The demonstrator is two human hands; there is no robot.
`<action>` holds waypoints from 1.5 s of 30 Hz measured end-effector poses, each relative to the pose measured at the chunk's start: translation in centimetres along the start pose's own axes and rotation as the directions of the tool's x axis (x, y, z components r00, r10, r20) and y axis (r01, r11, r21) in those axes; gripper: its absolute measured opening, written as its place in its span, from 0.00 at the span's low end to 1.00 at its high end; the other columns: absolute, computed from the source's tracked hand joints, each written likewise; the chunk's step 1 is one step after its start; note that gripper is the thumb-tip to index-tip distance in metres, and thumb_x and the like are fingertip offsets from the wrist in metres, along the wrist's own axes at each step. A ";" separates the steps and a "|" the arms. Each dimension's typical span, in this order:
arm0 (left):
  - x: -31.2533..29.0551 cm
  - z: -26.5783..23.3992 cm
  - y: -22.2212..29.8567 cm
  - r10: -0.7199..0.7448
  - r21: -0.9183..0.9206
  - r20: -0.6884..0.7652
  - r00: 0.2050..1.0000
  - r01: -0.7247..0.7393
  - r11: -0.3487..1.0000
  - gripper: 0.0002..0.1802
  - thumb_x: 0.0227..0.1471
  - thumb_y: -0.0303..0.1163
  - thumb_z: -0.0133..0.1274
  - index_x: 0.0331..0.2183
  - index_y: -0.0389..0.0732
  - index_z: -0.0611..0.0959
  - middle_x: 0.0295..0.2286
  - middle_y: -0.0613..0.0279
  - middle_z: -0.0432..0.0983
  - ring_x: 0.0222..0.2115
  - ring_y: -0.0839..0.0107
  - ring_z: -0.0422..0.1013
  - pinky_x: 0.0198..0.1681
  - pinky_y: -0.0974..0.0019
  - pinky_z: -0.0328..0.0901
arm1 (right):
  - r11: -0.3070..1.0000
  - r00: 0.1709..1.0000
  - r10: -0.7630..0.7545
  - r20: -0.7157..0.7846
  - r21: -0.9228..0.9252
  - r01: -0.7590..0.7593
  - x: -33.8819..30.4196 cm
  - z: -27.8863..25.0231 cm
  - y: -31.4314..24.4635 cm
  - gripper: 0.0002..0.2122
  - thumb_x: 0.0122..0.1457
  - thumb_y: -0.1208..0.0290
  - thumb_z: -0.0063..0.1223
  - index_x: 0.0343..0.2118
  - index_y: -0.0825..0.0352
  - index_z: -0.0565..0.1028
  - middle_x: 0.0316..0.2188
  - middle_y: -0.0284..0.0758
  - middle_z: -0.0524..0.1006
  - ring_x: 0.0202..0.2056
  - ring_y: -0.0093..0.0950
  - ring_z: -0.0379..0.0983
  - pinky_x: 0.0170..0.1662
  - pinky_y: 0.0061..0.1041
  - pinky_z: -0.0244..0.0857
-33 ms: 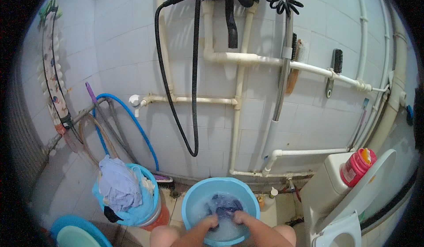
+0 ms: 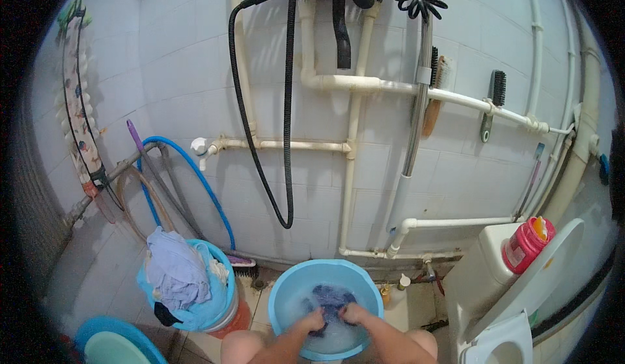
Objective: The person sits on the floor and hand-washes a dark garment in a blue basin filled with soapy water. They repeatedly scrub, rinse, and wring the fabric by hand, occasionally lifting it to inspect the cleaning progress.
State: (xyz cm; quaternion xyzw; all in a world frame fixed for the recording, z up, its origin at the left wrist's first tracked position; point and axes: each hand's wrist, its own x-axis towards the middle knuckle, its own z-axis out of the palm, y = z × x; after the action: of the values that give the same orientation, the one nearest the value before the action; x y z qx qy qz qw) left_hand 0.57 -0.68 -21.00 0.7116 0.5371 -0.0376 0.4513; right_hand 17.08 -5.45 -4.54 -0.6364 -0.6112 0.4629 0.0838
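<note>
A light blue basin [image 2: 278, 292] stands on the floor in front of me, holding cloudy, soapy water. Partly under the water lies a dark blue cloth garment [image 2: 332, 296]; its exact kind cannot be made out. My left hand [image 2: 315, 318] is closed on the garment's near left part. On the other side, my right hand [image 2: 352, 312] grips it with curled fingers. Both hands are inside the basin at the water's surface, a short distance apart, and the cloth is bunched between and beyond them.
At left, a bucket [image 2: 229, 299] is heaped with lilac and light blue clothes [image 2: 176, 269]; nearer lie nested basins [image 2: 114, 348]. Pump bottles [image 2: 402, 284] stand right of the basin. Farther right is a toilet [image 2: 485, 279] with a red-pink tub [image 2: 524, 247]. A black hose [image 2: 288, 136] hangs ahead.
Both hands have shifted slightly away from me, toward the basin's far side. The dark blue garment between them has changed its folds a little.
</note>
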 end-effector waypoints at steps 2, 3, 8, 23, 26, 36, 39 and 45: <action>-3.2 -2.7 2.5 0.058 -0.239 -0.049 0.997 -0.068 0.969 0.21 0.48 0.30 0.48 0.46 0.39 0.69 0.43 0.53 0.67 0.44 0.58 0.63 0.47 0.61 0.59 | 0.916 0.965 -0.238 -0.107 0.305 0.260 0.0 -1.0 -1.5 0.14 0.53 0.69 0.50 0.42 0.67 0.69 0.30 0.32 0.74 0.35 0.25 0.70 0.42 0.25 0.62; -5.4 -3.7 3.8 0.114 -0.350 -0.068 0.991 -0.130 0.928 0.20 0.48 0.31 0.48 0.45 0.39 0.70 0.40 0.55 0.68 0.42 0.62 0.65 0.44 0.62 0.60 | 0.816 0.923 -0.354 -0.149 0.433 0.383 0.6 -1.3 -1.1 0.13 0.53 0.71 0.50 0.42 0.67 0.69 0.27 0.30 0.73 0.34 0.21 0.69 0.42 0.23 0.62; -8.6 -7.8 7.7 0.199 -0.755 -0.240 0.950 -0.312 0.576 0.14 0.50 0.32 0.49 0.39 0.38 0.72 0.32 0.62 0.72 0.32 0.73 0.68 0.37 0.66 0.64 | 0.573 0.842 -0.398 -0.365 0.618 0.539 0.3 -2.1 -1.4 0.12 0.54 0.77 0.48 0.42 0.67 0.67 0.27 0.27 0.72 0.33 0.18 0.67 0.41 0.19 0.61; -13.9 -14.4 13.8 0.275 -0.867 -0.291 0.916 -0.131 -0.481 0.17 0.53 0.42 0.43 0.29 0.37 0.76 0.30 0.56 0.75 0.34 0.60 0.70 0.42 0.56 0.63 | 0.322 0.899 -0.338 0.279 0.932 -0.168 6.6 2.0 4.5 0.31 0.55 0.39 0.28 0.53 0.59 0.62 0.50 0.37 0.66 0.49 0.36 0.64 0.54 0.48 0.53; -14.0 -13.9 14.2 0.254 -0.886 -0.246 0.935 -0.111 -0.450 0.15 0.53 0.42 0.43 0.27 0.39 0.76 0.29 0.58 0.74 0.33 0.62 0.71 0.41 0.58 0.65 | 0.419 0.942 -0.293 0.164 0.908 -0.028 7.5 3.0 4.3 0.32 0.55 0.39 0.29 0.52 0.61 0.63 0.49 0.37 0.67 0.48 0.37 0.65 0.52 0.45 0.57; -8.2 -10.6 7.3 -0.231 -0.808 -0.570 0.788 -0.488 0.329 0.21 0.47 0.41 0.53 0.40 0.39 0.69 0.36 0.59 0.66 0.39 0.68 0.66 0.40 0.65 0.63 | 0.427 0.999 -0.033 -0.002 0.904 0.016 4.0 0.7 -1.6 0.22 0.50 0.56 0.56 0.41 0.68 0.68 0.35 0.36 0.72 0.34 0.29 0.72 0.39 0.30 0.67; -6.5 -8.7 6.9 -0.376 -0.814 -0.559 0.739 -0.402 0.420 0.32 0.44 0.45 0.56 0.47 0.41 0.64 0.41 0.56 0.62 0.41 0.64 0.64 0.41 0.61 0.63 | 0.621 0.958 -0.018 -0.286 0.748 0.235 2.0 1.9 -4.8 0.20 0.48 0.60 0.58 0.38 0.69 0.69 0.32 0.36 0.72 0.32 0.28 0.71 0.37 0.26 0.65; -10.0 -10.0 10.0 -0.256 -0.911 -0.410 0.876 -0.405 0.074 0.29 0.44 0.46 0.55 0.44 0.42 0.66 0.35 0.56 0.66 0.38 0.64 0.66 0.39 0.59 0.63 | 0.866 0.823 -0.177 -0.540 0.312 0.390 0.6 4.2 -7.1 0.16 0.52 0.58 0.51 0.33 0.68 0.71 0.27 0.41 0.75 0.31 0.31 0.72 0.35 0.27 0.63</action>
State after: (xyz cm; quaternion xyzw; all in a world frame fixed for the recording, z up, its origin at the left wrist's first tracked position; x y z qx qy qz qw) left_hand 0.10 -1.33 -3.73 0.2237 0.4681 0.5362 0.6659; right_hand 9.11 -5.20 -2.39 -0.6007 -0.5480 0.3837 0.4378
